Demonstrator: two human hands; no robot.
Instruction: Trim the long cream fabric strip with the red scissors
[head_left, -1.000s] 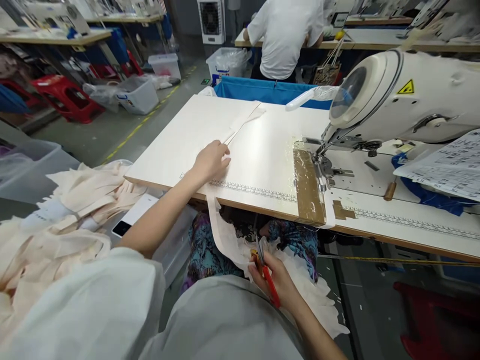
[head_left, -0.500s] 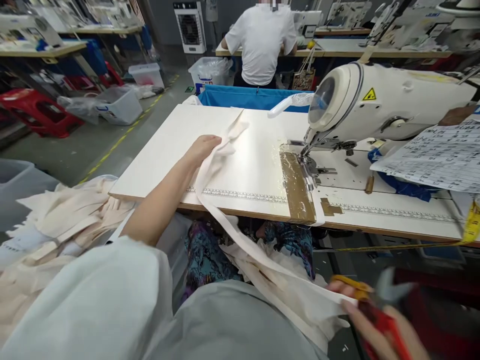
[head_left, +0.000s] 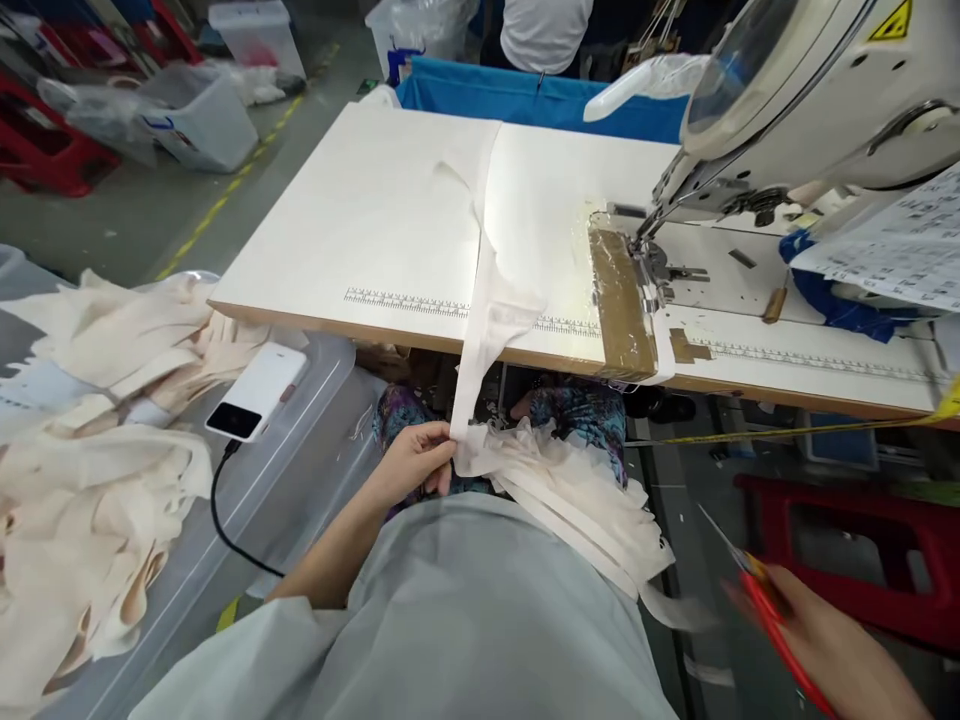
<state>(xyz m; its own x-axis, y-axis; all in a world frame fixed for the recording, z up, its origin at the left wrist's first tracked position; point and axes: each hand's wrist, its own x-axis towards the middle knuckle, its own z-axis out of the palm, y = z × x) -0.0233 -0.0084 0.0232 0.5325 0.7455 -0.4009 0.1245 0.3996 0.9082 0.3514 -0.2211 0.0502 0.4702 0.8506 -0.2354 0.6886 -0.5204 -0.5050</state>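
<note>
My left hand (head_left: 420, 462) pinches the near end of a pale cream fabric strip (head_left: 480, 350), just off the table's front edge. From there the strip runs up over the white sewing table (head_left: 360, 215), its far end lying loose and twisted. A bunch of the same frilled cream fabric (head_left: 577, 490) rests across my lap. At the lower right, my right hand (head_left: 832, 630) holds red-handled scissors (head_left: 776, 620), blades pointing up and left, apart from the fabric. Motion blurs this hand a little.
A sewing machine (head_left: 810, 90) stands on the table's right side. To my left, a plastic bin (head_left: 315, 430) carries a white power bank (head_left: 256, 390) with a cable, beside piled cream fabric (head_left: 112, 400). A red stool (head_left: 862, 540) is at the right.
My left hand has come back from the tabletop to my lap and now pinches the strip's near end. The scissors have moved away from the fabric, rightward and down. The view has tilted down.
</note>
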